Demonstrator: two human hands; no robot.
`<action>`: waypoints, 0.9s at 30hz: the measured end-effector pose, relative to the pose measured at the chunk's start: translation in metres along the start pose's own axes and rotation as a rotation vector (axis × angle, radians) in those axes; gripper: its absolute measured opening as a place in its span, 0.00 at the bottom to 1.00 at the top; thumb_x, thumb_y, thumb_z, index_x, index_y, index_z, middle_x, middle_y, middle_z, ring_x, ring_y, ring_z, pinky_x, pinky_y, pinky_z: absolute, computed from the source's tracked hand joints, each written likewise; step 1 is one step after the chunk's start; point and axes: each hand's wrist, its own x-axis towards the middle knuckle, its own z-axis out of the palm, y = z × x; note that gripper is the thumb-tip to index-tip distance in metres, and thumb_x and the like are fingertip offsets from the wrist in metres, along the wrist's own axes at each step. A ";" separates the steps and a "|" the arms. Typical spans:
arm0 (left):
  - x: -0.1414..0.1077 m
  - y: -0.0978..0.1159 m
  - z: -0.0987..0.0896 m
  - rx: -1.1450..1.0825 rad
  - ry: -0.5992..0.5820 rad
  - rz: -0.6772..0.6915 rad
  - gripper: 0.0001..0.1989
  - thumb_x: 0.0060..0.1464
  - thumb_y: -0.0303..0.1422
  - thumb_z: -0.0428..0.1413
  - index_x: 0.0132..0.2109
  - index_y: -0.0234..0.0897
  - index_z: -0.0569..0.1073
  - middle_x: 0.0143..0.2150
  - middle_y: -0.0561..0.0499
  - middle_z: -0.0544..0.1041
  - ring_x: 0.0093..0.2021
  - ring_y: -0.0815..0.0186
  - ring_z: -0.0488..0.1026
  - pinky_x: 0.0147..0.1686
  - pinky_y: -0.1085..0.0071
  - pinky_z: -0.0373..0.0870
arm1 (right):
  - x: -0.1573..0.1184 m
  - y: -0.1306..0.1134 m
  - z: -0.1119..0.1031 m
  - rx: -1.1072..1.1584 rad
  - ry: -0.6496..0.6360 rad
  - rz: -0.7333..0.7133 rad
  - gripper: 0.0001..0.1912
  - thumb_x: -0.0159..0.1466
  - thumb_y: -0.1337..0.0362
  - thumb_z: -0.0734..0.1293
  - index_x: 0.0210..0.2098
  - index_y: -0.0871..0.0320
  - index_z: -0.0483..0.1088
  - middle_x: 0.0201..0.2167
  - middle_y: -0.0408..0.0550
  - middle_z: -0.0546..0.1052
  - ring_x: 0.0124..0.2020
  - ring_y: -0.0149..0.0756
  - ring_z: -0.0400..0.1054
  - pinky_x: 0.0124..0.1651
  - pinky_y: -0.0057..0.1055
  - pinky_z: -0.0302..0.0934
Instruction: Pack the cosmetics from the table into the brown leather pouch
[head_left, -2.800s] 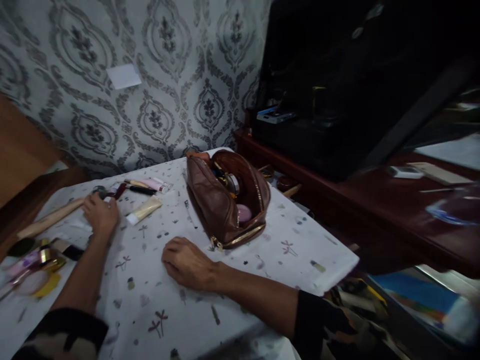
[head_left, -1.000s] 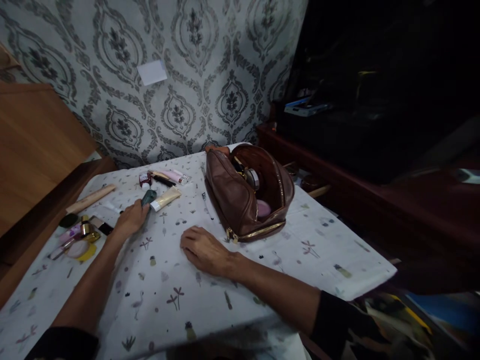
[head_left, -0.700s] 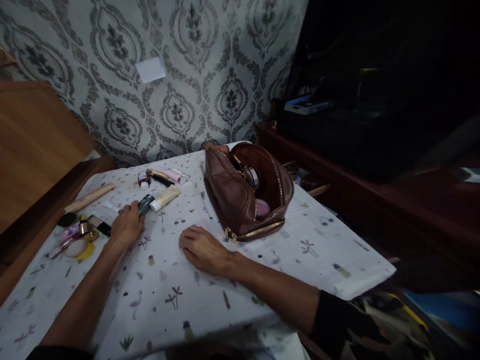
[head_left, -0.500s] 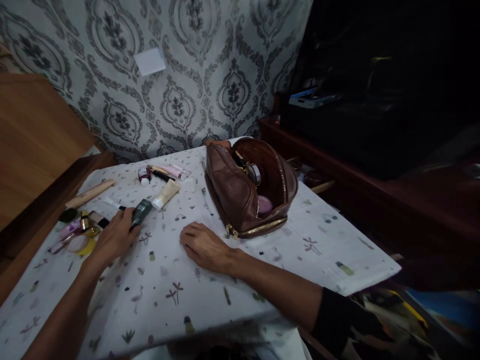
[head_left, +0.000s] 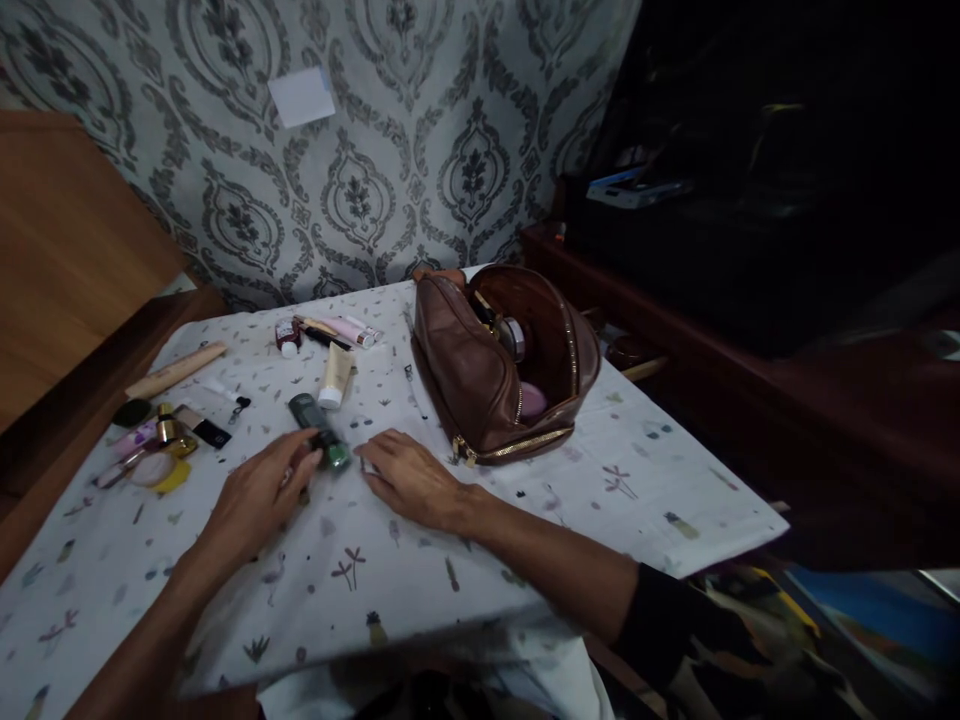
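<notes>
Left hand (head_left: 259,492) — fingertips at the green tube (head_left: 307,413), whether gripping I cannot tell — and narrowly parted right hand (head_left: 414,482) flank it, left of the brown bag (head_left: 466,365), presumably for easy reach.

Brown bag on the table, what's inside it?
Inside the open brown bag are a pink rounded item, a round pale-rimmed container and a black-and-gold item. The bag's side wall covers the bottom, so anything lower is hidden.
</notes>
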 end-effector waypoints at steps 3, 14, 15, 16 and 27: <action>0.015 -0.003 -0.001 -0.037 0.108 0.108 0.26 0.64 0.47 0.40 0.57 0.41 0.72 0.50 0.45 0.75 0.50 0.56 0.73 0.52 0.62 0.70 | -0.001 -0.002 -0.002 0.050 0.015 0.055 0.17 0.71 0.64 0.62 0.57 0.64 0.64 0.49 0.59 0.75 0.53 0.45 0.66 0.56 0.42 0.61; 0.046 -0.034 0.011 -0.077 0.098 0.085 0.27 0.60 0.53 0.47 0.56 0.40 0.70 0.51 0.46 0.66 0.49 0.57 0.71 0.52 0.59 0.70 | 0.001 -0.002 -0.004 0.024 0.013 0.175 0.17 0.69 0.65 0.64 0.56 0.65 0.65 0.48 0.60 0.74 0.53 0.46 0.64 0.56 0.42 0.61; 0.044 -0.032 0.013 -0.069 0.108 0.083 0.26 0.59 0.53 0.47 0.53 0.39 0.71 0.49 0.46 0.67 0.49 0.56 0.70 0.52 0.59 0.69 | 0.001 -0.001 -0.005 0.022 0.023 0.190 0.16 0.69 0.66 0.64 0.55 0.64 0.65 0.47 0.59 0.74 0.52 0.46 0.64 0.56 0.41 0.60; 0.042 -0.030 0.015 -0.065 0.120 0.087 0.24 0.59 0.53 0.47 0.49 0.39 0.71 0.48 0.46 0.69 0.49 0.55 0.69 0.52 0.58 0.69 | 0.001 -0.001 -0.005 0.019 0.032 0.202 0.15 0.69 0.66 0.64 0.55 0.64 0.66 0.47 0.58 0.74 0.52 0.45 0.64 0.56 0.41 0.60; 0.040 -0.007 0.021 -0.255 0.208 0.000 0.28 0.58 0.57 0.40 0.27 0.42 0.69 0.22 0.52 0.70 0.28 0.58 0.70 0.30 0.65 0.66 | -0.001 -0.002 -0.011 0.086 0.117 0.262 0.13 0.68 0.59 0.67 0.48 0.59 0.69 0.44 0.52 0.75 0.49 0.42 0.67 0.51 0.34 0.62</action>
